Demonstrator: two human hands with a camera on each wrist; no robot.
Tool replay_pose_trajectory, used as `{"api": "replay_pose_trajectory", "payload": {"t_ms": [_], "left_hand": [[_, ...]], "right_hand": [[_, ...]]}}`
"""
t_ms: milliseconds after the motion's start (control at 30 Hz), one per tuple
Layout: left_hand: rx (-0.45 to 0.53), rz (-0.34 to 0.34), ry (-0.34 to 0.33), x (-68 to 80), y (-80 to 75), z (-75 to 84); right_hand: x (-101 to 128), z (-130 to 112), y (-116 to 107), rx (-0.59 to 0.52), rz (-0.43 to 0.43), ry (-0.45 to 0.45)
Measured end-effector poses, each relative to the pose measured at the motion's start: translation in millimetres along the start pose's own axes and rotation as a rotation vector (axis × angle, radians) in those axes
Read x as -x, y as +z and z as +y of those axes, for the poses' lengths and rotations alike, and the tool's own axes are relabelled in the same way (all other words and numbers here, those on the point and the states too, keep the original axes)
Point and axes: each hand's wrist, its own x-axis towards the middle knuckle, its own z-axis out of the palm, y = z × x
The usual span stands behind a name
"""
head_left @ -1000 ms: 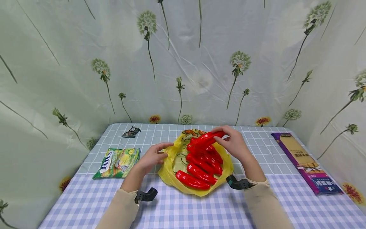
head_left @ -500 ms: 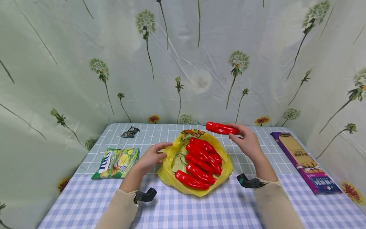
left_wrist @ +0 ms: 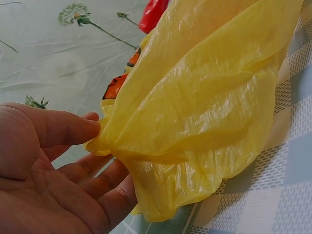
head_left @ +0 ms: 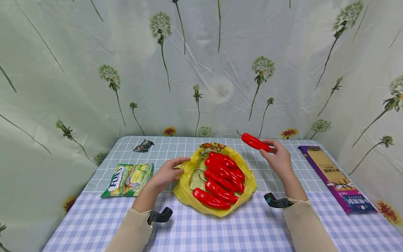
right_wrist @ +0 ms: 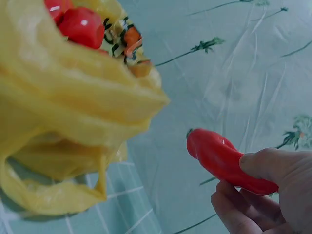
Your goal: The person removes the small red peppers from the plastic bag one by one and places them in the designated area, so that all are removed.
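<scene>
A yellow plastic bag stands with its mouth wide open on the table, several shiny red chili peppers lying inside. My left hand pinches the bag's left rim; in the left wrist view the thumb and fingers close on a gathered fold of the yellow plastic. To the right of the bag, my right hand holds one red chili pepper by its blunt end, raised over the back of the table. Its thin stem points up and left. The right wrist view shows this pepper between thumb and fingers.
A green FOX'S candy packet lies left of the bag, and a small black wrapper is behind it. Along the right edge of the table rests a long purple and yellow pasta package. A floral curtain hangs behind the table.
My right hand has lifted a chili pepper out of the bag and moved it right, past the bag's rim. The left hand keeps its place at the bag.
</scene>
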Motion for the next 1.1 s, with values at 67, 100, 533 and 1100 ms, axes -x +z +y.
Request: {"api": "replay_pose_trajectory", "payload": {"t_ms": [67,100,533,1100], "left_hand": [[-0.002,0.000,-0.001,-0.3,-0.3,-0.3],[-0.004,0.000,0.000,-0.5,-0.5,-0.4],[0.001,-0.002,-0.004,1.0,-0.3,1.3],[-0.002,0.011,0.000,1.6,-2.1,1.6]], "right_hand": [[-1,3,0,0.015,0.005,0.026],[-1,5,0,0.021,0.005,0.038],[-3,25,5,0.105,0.011,0.110],[1,33,29,0.132,-0.127,0.201]]}}
